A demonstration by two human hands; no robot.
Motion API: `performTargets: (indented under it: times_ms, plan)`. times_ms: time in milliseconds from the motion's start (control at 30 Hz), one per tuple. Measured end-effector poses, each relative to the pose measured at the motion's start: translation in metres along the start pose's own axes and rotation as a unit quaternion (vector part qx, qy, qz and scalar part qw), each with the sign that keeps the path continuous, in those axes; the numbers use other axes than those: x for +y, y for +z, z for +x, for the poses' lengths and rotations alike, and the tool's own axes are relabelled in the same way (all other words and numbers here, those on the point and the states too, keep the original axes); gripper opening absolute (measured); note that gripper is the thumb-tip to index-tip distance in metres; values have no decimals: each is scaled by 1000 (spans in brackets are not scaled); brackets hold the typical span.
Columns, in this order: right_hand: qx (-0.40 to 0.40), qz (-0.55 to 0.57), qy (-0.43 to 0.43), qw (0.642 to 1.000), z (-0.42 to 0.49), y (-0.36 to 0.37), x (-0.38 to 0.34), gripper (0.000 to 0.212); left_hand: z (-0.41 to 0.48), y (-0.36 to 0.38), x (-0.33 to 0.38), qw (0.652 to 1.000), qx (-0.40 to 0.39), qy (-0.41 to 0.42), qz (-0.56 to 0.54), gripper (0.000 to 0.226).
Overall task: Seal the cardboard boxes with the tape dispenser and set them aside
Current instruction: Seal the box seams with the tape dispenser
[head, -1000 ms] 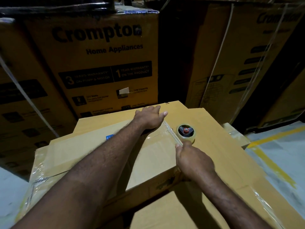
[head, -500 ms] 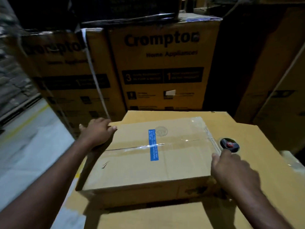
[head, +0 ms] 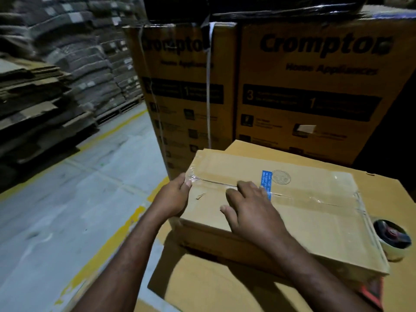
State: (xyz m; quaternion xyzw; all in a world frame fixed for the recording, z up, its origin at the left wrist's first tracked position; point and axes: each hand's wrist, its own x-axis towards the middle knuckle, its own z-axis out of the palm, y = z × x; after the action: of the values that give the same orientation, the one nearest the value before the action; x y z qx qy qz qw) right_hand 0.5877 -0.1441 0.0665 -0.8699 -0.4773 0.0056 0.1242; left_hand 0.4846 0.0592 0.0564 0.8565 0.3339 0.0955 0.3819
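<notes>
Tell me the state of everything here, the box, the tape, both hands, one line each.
cardboard box: flaps closed, clear tape along the top seam.
tape roll: lying untouched at the box's right end.
left hand: holds the box's left end.
right hand: flat, pressing the taped seam.
Crompton carton: upright behind, strapped.

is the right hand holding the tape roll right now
No, the right hand lies flat on top of the cardboard box, and the tape roll sits apart from it at the box's right end.
</notes>
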Motion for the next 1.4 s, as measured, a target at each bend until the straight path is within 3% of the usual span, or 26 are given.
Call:
performTargets:
  times_ms: [133,200,333,600,767,933,1067,1200,1400]
  plan:
    - [-46,-34,-34,998,19,7,-24,49,-8,-5,-12,965,-95,-21,-243,33]
    - [-61,-36,-90,993,34,12,-38,49,-15,1,-17,953,-70,-30,-295,35]
    - [-68,-33,-135,988,75,20,-55,55,-16,11,-21,962,5,-21,-271,36]
    - [-137,-86,-40,986,118,16,-64,62,-11,10,-20,960,20,-63,-274,41]
    - [-74,-51,30,996,156,23,-47,58,-29,29,-22,946,77,-57,-310,34]
    - [-33,-44,89,995,176,28,-45,61,-60,70,-22,893,223,-54,-386,33]
    - [-23,-39,111,993,182,35,-43,65,-60,83,-18,868,293,-47,-399,37]
    - [-28,-6,115,993,188,34,-40,60,-49,78,-14,868,309,26,-388,43]
    - [12,18,109,994,197,36,-43,42,-42,75,-22,875,323,12,-361,46]
